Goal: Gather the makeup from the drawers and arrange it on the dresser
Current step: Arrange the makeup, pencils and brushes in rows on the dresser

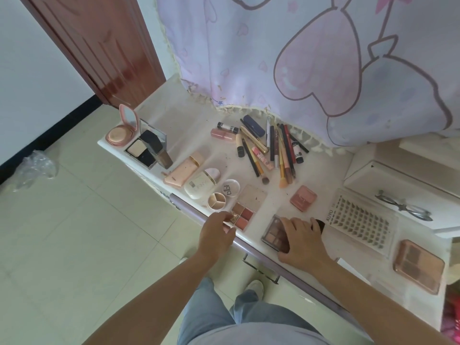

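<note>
Makeup lies spread over the white dresser top point(194, 135). My left hand point(217, 234) pinches the near edge of a small open palette point(242, 215) with pink and brown pans at the dresser's front edge. My right hand point(302, 239) lies curled over a dark eyeshadow palette point(273, 232), holding it on the top. A heap of pencils, brushes and lipsticks point(271, 148) lies at the back. A pink tube point(184, 169), a white cushion compact point(201, 184) and a small round concealer pot point(217, 200) sit left of my hands.
A pink mirror compact point(122, 131) and a black powder case point(146, 150) stand at the left end. A lash tray point(361, 220), a rose-gold palette point(418, 266), a pink blush point(303, 197) and an eyelash curler point(403, 206) lie right. A closed drawer handle point(261, 270) sits below. A printed curtain point(311, 58) hangs behind.
</note>
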A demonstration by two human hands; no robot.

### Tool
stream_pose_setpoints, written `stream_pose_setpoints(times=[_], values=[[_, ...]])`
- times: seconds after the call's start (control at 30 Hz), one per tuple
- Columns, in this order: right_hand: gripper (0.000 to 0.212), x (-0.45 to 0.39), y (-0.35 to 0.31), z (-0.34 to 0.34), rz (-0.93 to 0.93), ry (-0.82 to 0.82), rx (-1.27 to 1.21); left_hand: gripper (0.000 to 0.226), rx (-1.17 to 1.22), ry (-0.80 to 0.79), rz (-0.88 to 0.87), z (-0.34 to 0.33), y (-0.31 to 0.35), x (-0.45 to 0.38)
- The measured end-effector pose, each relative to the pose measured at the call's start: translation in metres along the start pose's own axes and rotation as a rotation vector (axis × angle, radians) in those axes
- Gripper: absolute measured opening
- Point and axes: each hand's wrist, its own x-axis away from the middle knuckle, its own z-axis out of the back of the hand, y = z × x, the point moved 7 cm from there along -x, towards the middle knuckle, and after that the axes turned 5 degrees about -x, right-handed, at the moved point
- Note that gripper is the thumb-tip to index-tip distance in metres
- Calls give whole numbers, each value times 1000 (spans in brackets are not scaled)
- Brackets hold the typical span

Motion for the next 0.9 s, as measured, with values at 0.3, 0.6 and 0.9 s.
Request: stream_pose_setpoints(times=[0.3, 0.6, 0.9], values=[[53, 22, -15, 72, 265, 182, -461, 25, 590, -478, 56, -1, 61, 15], [57, 47, -11, 137, 317, 129, -842, 18, 708, -476, -26, 37, 121, 6], [57, 65, -7, 186, 349, 329, -904, 20, 735, -557, -264, 64, 189, 14]])
